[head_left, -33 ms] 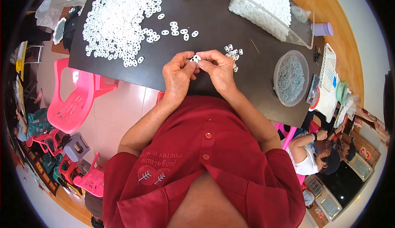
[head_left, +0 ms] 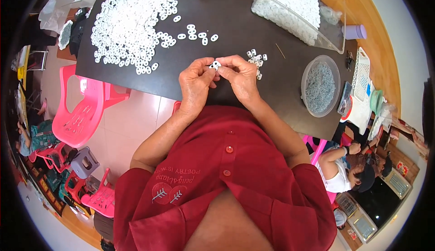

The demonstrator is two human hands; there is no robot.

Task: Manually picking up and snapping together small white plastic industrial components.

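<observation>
Between my two hands, above the near edge of the dark table (head_left: pixel 226 10), is a small white plastic piece (head_left: pixel 216 64) with dark spots or holes. My left hand (head_left: pixel 195 84) pinches it from one side with thumb and fingertips. From the other side, my right hand (head_left: pixel 244 79) grips it between thumb and forefinger. Just right of my right hand lies a small cluster of white pieces (head_left: pixel 256 59). Farther off to the left spreads a large heap of white two-holed oval pieces (head_left: pixel 131 22), with a few loose ovals (head_left: pixel 192 31) beside it.
A clear bin of white pieces (head_left: pixel 290 10) stands at the back right, near a lilac cup (head_left: pixel 356 32). A round tub (head_left: pixel 321 85) of small greyish metal-looking parts sits to the right. A thin stick (head_left: pixel 280 50) lies nearby. A pink chair (head_left: pixel 74 119) is at left; a person (head_left: pixel 335 171) sits at right.
</observation>
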